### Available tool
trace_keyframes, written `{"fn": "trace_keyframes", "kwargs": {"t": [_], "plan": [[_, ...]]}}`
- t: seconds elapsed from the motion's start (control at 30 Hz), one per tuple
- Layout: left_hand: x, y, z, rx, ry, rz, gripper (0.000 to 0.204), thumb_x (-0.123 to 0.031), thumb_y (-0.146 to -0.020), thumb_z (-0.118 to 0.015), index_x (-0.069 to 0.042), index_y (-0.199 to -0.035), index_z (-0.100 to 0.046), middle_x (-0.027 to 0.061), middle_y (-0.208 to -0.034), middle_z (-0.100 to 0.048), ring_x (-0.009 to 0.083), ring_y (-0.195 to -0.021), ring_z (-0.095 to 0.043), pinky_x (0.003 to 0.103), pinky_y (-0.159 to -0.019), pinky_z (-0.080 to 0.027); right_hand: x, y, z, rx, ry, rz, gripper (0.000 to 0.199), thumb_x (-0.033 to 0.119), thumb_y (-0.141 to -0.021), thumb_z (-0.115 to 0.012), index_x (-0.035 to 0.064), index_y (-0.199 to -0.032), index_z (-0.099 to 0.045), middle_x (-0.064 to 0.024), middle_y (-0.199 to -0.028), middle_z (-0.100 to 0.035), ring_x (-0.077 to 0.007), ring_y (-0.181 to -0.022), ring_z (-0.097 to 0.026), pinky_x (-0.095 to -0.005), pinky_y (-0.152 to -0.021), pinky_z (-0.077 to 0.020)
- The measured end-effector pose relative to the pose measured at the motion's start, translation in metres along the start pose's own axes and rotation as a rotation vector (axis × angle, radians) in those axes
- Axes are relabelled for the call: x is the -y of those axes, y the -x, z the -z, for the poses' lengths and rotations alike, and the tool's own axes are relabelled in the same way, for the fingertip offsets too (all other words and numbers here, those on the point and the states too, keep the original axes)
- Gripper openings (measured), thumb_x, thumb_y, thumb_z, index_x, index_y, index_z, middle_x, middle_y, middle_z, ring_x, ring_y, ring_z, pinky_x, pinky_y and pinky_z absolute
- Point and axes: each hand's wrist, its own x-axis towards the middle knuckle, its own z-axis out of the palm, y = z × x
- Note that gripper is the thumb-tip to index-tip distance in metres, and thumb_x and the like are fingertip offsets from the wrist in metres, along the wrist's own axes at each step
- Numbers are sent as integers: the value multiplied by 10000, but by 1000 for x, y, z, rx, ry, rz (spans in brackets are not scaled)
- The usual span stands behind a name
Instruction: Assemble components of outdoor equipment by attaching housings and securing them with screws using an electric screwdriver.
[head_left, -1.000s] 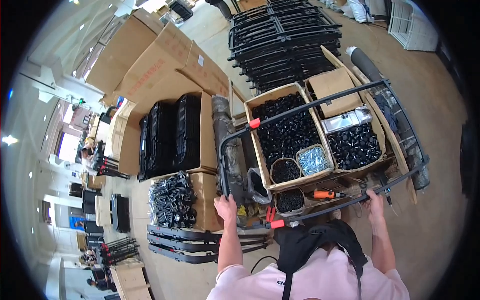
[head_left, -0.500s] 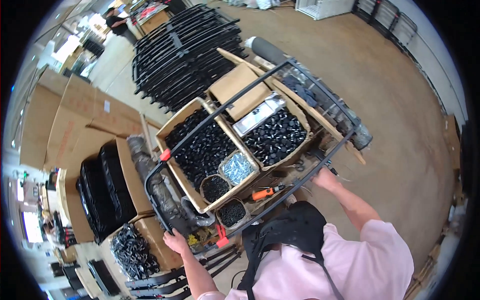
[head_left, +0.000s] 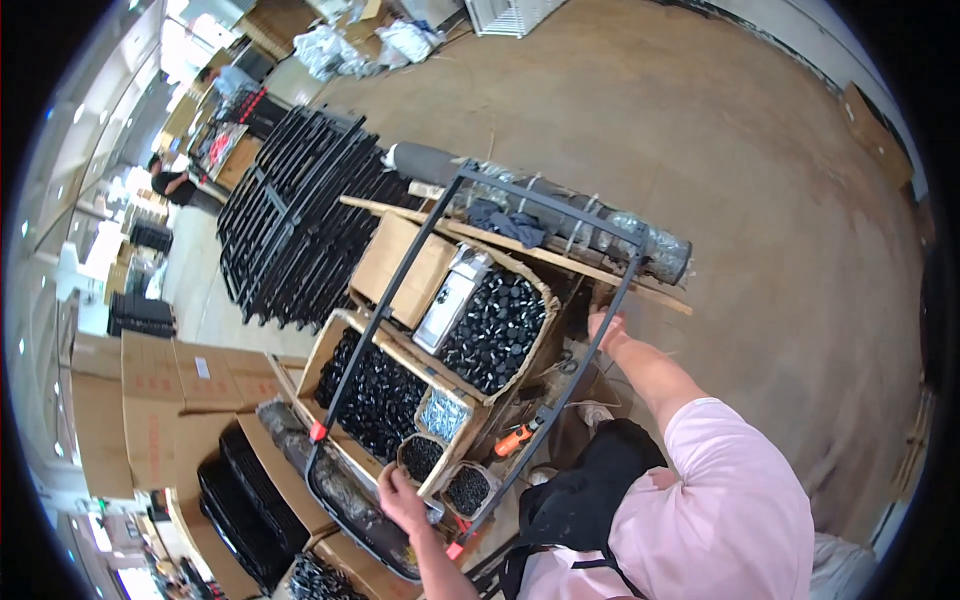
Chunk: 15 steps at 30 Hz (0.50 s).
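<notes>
A dark grey tubular metal frame (head_left: 405,262) with rounded near-left corners and red pieces on it lies tilted across cartons of small parts. My left hand (head_left: 404,503) is by the small box of black screws (head_left: 421,456), inside the frame's outline. Its fingers are bent together at the tips; what they hold, if anything, is too small to make out. My right hand (head_left: 606,328) reaches to the frame's right-hand bar, its fingers partly hidden behind the bar and in shadow. Below the bar lies an orange-handled power screwdriver (head_left: 516,440).
Black round caps fill a carton (head_left: 548,300) and a longer bin (head_left: 345,322); silver screws (head_left: 443,414) sit beside them. Beyond are stacked black frames (head_left: 290,215), a wrapped roll (head_left: 665,255) and a wooden strip (head_left: 600,275). Large cartons (head_left: 150,400) stand left. Two people are far off.
My left hand has left the frame's corner and moved to the small screw box. My right hand has shifted farther along the right-hand bar. The whole view has turned.
</notes>
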Motion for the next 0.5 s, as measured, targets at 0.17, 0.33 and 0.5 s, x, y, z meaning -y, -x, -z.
{"fn": "trace_keyframes", "kwargs": {"t": [0.17,0.33,0.5], "plan": [[-77,-16,-114,270,196,-200,190,-80,-1066,-605,34,-1186,-697,76,-1030,-728,148,-967,-692,291,-879,-565,3,43,29,6,-229,159,426,162,-866,-637,10,-1264,-623,-212,-1059,-762,-415,-992,-740,-494,-852,-607],[-190,14,-224,630,531,-102,193,-92,-1072,-603,21,-1192,-705,83,-1052,-746,154,-993,-707,290,-911,-562,-81,179,84,-179,-483,126,428,210,-831,-658,-34,-1176,-590,-299,-1033,-718,-491,-983,-694,-550,-866,-570],[-287,41,-294,905,626,-253,219,-129,-1068,-613,21,-1198,-708,84,-1101,-743,150,-1007,-687,295,-930,-539,-123,234,143,-23,-657,4,434,250,-805,-669,-23,-1138,-616,-302,-974,-707,-487,-928,-695,-546,-846,-553]]}}
